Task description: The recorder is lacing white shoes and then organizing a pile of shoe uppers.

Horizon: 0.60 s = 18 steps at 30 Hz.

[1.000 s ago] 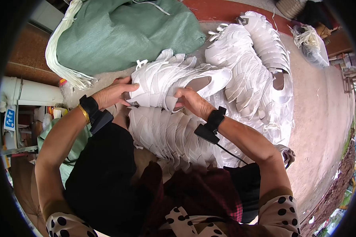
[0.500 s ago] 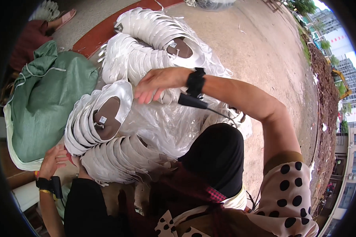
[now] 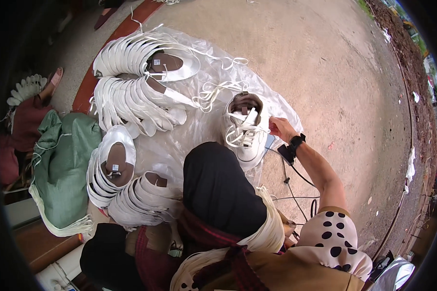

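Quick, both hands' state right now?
Left hand: not in view.
Right hand: beside the white lace-up sneaker; whether it is open or gripping cannot be told.

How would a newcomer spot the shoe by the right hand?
Find the clear plastic sheet on the ground. Near its right edge, beside the right hand, sits an off-white shoe with brown lining. Unlike the white uppers nested in rows leftward, it stands alone, laces across its front.

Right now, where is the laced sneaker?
The sneaker is right of centre in the head view, left of the right hand, near the black-covered knee.
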Available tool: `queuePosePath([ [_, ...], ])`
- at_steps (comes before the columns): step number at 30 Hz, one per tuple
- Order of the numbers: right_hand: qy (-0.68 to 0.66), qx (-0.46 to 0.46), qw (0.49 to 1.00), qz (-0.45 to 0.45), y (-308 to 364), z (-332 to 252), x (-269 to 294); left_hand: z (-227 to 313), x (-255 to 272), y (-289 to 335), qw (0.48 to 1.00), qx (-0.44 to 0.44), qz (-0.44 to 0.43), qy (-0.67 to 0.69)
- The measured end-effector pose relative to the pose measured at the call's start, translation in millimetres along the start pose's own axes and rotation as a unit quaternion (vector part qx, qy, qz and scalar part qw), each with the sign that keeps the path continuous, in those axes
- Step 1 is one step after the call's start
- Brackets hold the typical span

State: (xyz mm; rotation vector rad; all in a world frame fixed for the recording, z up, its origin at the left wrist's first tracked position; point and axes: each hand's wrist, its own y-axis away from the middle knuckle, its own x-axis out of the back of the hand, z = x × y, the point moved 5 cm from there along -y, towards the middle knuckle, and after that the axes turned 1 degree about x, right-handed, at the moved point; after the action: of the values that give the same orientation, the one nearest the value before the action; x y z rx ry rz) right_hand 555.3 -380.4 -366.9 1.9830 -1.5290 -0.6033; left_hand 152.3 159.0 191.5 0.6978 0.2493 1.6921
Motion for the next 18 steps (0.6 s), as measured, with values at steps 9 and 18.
queuePosePath([
  [9,0.203,0.115,0.970,0.071,-31,15,-19,32,-249,-315,0.974,-0.061,-0.219,-0.004],
  [18,-0.089,0.008,0.996,-0.013,21,-21,-83,-74,-315,-467,0.981,0.015,-0.159,-0.114],
])
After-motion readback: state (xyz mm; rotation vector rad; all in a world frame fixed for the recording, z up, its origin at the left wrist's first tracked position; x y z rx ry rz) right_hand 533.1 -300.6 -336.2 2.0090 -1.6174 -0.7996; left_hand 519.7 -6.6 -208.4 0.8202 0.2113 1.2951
